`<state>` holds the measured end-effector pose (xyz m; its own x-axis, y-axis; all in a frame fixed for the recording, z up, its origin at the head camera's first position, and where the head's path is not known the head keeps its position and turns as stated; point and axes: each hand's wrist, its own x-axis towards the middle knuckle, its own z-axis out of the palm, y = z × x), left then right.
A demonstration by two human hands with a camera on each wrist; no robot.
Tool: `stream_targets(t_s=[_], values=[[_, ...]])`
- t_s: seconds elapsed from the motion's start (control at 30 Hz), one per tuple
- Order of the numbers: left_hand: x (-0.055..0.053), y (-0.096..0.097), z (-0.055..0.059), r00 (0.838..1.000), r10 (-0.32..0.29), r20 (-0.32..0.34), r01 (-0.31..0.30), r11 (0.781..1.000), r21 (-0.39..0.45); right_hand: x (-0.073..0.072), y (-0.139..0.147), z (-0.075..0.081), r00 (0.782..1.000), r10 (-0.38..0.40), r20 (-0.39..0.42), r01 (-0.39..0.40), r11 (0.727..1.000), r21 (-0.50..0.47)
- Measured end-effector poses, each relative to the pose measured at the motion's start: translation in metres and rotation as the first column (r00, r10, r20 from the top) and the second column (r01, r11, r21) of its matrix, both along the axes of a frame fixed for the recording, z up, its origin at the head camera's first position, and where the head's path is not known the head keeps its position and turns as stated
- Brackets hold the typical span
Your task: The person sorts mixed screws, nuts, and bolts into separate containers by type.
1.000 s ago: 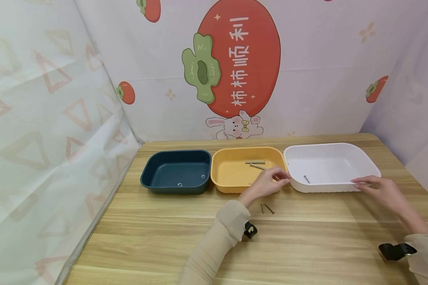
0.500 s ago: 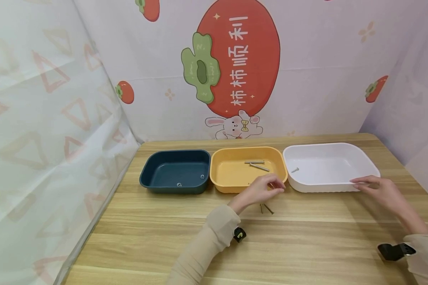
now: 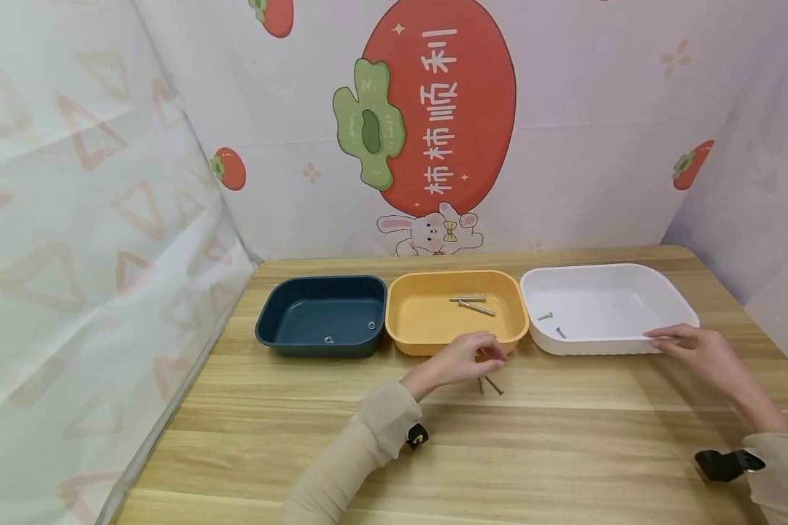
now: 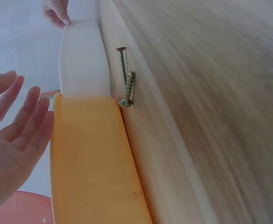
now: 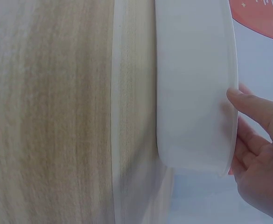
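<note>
My left hand (image 3: 462, 357) hovers by the front rim of the yellow tray (image 3: 427, 310), fingers loosely bent. Nothing lies between its fingers in the left wrist view. Close by on the table are two screws (image 4: 124, 77), crossing near one end, partly under the hand in the head view. My right hand (image 3: 702, 354) pinches the front right rim of the white tray (image 5: 197, 93), thumb outside and fingers behind the wall. Inside the white tray lie a small screw (image 3: 545, 316) and another screw (image 3: 560, 332). Two long bolts (image 3: 476, 308) rest in the yellow tray.
At the left of the row, the dark blue tray (image 3: 322, 281) holds a nut (image 3: 328, 340) and another nut (image 3: 371, 325). The three trays stand side by side on the wooden table (image 3: 532, 452). A printed cloth backdrop (image 3: 565, 182) rises behind.
My left hand has drawn back leftward and toward me from the white tray's edge. Two screws now show in that tray, where one showed before. My right hand stays on the rim.
</note>
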<state>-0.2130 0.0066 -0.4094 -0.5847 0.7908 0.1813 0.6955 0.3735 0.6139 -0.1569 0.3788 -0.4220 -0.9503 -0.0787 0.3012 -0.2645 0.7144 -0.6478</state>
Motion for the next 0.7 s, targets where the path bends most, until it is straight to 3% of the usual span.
stream_targets(t_s=[0.37,0.7], values=[[0.001,-0.012,-0.008,0.997,-0.046,-0.063,0.039,0.992,-0.123,0.001,0.0,0.001,1.0,0.01,0.006,-0.01,1.0,-0.014],[0.003,-0.018,-0.017,0.998,-0.064,0.012,0.065,0.975,-0.211,0.0,0.0,0.0,1.0,0.012,0.004,-0.012,1.0,-0.014]])
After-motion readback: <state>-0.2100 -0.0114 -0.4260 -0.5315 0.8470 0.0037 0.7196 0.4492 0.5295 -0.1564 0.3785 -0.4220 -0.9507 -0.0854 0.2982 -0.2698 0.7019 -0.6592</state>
